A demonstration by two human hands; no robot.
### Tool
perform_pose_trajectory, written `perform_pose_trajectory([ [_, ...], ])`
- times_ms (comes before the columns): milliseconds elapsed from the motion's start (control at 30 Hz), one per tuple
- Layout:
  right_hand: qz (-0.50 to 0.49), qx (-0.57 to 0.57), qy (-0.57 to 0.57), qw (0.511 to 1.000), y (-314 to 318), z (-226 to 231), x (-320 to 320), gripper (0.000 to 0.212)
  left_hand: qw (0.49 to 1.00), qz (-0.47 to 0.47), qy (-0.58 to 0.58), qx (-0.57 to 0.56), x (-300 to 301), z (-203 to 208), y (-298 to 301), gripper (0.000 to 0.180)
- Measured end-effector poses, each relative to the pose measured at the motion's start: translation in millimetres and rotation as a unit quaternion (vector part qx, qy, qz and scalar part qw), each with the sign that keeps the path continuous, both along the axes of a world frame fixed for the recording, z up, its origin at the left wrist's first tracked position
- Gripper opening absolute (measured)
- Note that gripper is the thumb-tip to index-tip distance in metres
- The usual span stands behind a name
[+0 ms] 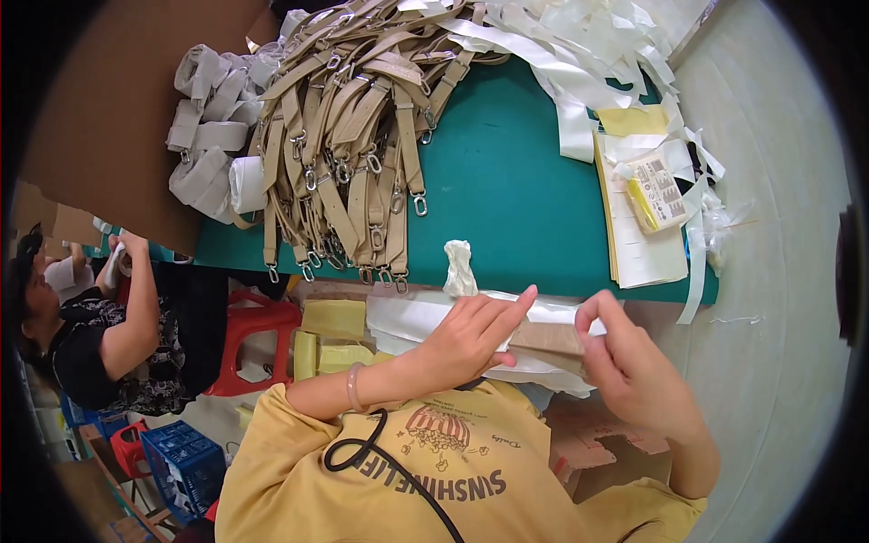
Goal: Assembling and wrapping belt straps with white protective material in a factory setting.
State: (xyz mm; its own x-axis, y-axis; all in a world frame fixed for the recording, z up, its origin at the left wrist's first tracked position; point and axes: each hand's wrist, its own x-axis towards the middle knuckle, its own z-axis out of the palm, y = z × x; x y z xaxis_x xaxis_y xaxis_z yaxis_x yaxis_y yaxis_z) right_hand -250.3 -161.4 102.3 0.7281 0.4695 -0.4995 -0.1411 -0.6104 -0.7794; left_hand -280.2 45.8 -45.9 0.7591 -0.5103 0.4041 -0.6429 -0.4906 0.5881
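A beige strap (552, 338), partly covered by a white strip (550, 312), stretches between my hands just in front of the table edge. My left hand (475, 335) grips its left end, fingers long and straight above and thumb below. At the strap's right end, my right hand (625, 357) is closed with thumb and bent fingers on the strap and the white strip. The palm side of each grip is hidden. White sheet material (398, 317) lies under the hands. A crumpled white cloth (459, 267) sits at the table edge, just beyond my left hand.
Beige straps with metal clasps (353, 154) heap on the green table (507, 181). White wrapped rolls (208, 172) lie left of them, white strips (579, 72) at far right. Papers with a small box (656, 195) lie right. A person (118, 335) works beside a red stool (258, 335).
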Motion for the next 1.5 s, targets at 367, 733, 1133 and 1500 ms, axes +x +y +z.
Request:
perform_pose_trajectory([
  [367, -0.045, 0.005, -0.028, 0.999, 8, -6, 3, 0.002, 0.997, 0.068, 0.025, 0.001, -18, -34, 5, 0.091],
  [733, 0.028, -0.038, -0.011, 0.999, 3, 26, 13, 0.006, 0.996, 0.074, -0.028, -0.045, -9, 0, -11, 0.081],
  [1133, -0.087, 0.090, 0.107, 0.986, 7, 8, 8, 0.011, 0.996, 0.053, -0.055, -0.049, -6, 26, -22, 0.063],
  [1500, -0.206, 0.072, -0.104, 0.970, -31, -40, -10, 0.037, 0.993, 0.012, -0.101, 0.051, 5, 27, -66, 0.054],
])
